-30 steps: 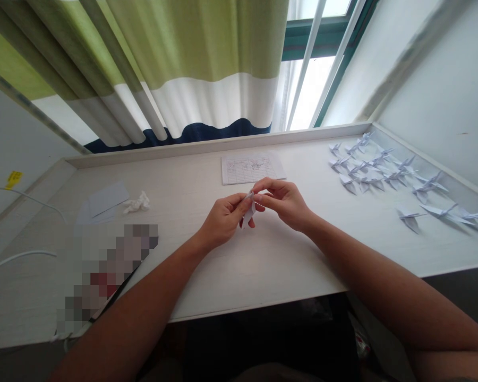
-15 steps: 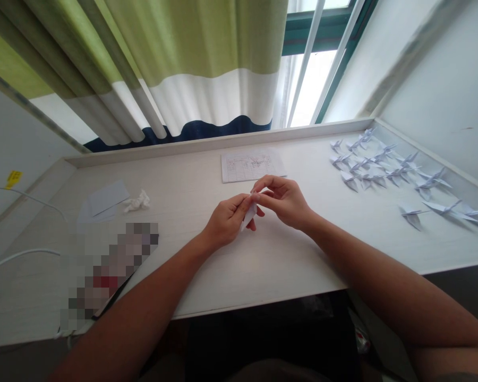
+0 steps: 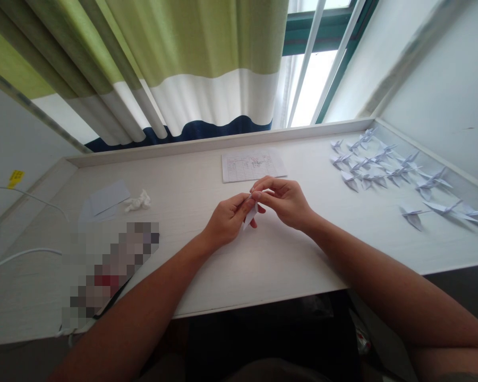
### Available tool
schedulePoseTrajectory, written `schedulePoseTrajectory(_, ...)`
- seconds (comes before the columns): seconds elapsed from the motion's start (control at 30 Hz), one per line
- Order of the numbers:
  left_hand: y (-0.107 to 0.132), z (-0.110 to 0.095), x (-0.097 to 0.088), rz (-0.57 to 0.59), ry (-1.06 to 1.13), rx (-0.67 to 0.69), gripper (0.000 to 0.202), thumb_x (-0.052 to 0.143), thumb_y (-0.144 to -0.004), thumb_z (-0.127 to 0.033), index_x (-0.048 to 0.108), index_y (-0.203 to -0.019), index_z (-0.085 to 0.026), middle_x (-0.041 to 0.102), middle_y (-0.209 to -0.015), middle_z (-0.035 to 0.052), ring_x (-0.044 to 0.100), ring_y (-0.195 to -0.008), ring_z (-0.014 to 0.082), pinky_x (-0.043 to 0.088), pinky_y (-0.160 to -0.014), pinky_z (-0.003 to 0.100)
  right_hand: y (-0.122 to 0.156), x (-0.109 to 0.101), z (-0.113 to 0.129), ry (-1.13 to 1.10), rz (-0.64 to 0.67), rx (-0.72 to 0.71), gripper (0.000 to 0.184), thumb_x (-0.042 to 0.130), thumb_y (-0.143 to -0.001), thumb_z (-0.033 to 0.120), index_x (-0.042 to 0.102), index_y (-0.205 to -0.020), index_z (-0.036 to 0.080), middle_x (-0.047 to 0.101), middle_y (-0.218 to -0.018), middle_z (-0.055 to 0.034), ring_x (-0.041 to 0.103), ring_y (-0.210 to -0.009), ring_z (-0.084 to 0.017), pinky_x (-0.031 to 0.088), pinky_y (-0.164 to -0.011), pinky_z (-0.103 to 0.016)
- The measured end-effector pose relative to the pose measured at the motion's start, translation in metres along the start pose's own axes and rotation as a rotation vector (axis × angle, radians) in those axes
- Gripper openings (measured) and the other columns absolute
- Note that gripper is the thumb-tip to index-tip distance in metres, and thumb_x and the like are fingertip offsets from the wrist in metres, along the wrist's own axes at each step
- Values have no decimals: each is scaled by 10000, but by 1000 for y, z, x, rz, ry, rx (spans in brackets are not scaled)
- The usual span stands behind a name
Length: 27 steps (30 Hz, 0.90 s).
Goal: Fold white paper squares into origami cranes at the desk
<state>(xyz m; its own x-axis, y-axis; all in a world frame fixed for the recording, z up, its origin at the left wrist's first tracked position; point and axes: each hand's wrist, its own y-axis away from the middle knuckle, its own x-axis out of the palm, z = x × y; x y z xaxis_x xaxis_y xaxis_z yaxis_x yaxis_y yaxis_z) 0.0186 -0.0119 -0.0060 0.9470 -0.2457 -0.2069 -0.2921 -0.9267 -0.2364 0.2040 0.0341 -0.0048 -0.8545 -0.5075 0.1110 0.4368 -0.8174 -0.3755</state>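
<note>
My left hand (image 3: 225,220) and my right hand (image 3: 284,201) meet above the middle of the white table (image 3: 271,260). Both pinch a small folded piece of white paper (image 3: 249,216), which hangs down between the fingertips. The left thumb and forefinger grip its lower side, while the right fingertips press on its upper end. Most of the paper is hidden behind the fingers.
Several folded white paper cranes (image 3: 378,170) lie in rows at the right. A printed sheet (image 3: 250,165) lies behind my hands. White paper sheets (image 3: 108,197) and a crumpled scrap (image 3: 138,201) sit at the left, near white cables (image 3: 8,254). A curtain (image 3: 175,69) hangs behind the table.
My hands have stayed in place; the fingers shifted slightly on the folded paper. The view dipped a little.
</note>
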Motion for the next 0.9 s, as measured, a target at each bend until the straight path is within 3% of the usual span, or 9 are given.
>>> schedulePoseTrajectory(0.2, 0, -1, 0, -35, 24, -29, 420, 588, -1066, -534, 744, -985, -153, 809, -917, 72, 712, -617, 133, 559, -628, 275, 1, 1, 3, 16, 8, 5, 186, 795, -954, 392, 772, -911, 213, 706, -872, -24, 613, -668, -131, 544, -634, -345)
schedulePoseTrajectory(0.4, 0, -3, 1, -37, 28, -56, 434, 610, -1048, -554, 752, -949, -156, 820, -970, 84, 718, -614, 137, 565, -614, 279, 1, 3, 4, 55, -34, 42, 187, 856, -886, 386, 772, -876, 219, 715, -897, -17, 625, -656, -128, 576, -670, -366)
schedulePoseTrajectory(0.53, -1, -6, 3, -33, 71, -84, 434, 645, -1024, -568, 743, -948, -153, 822, -962, 93, 729, -621, 148, 574, -609, 280, 1, 4, 4, 47, -65, 42, 225, 861, -884, 399, 755, -832, 207, 703, -865, -16, 618, -626, -123, 554, -620, -345)
schedulePoseTrajectory(0.67, -3, -8, 4, -13, 171, -139, 465, 657, -1008, -592, 730, -945, -137, 820, -938, 111, 733, -611, 159, 603, -616, 294, 1, 3, 7, 21, -17, 62, 278, 801, -939, 461, 743, -853, 204, 688, -789, -7, 593, -616, -121, 557, -616, -332)
schedulePoseTrajectory(0.9, -4, -7, 1, -5, 322, -199, 474, 694, -976, -607, 712, -994, -134, 805, -947, 104, 771, -675, 185, 634, -673, 319, -1, 1, 0, -24, -38, 108, 333, 906, -830, 445, 740, -992, 205, 718, -936, -25, 625, -720, -117, 585, -659, -290)
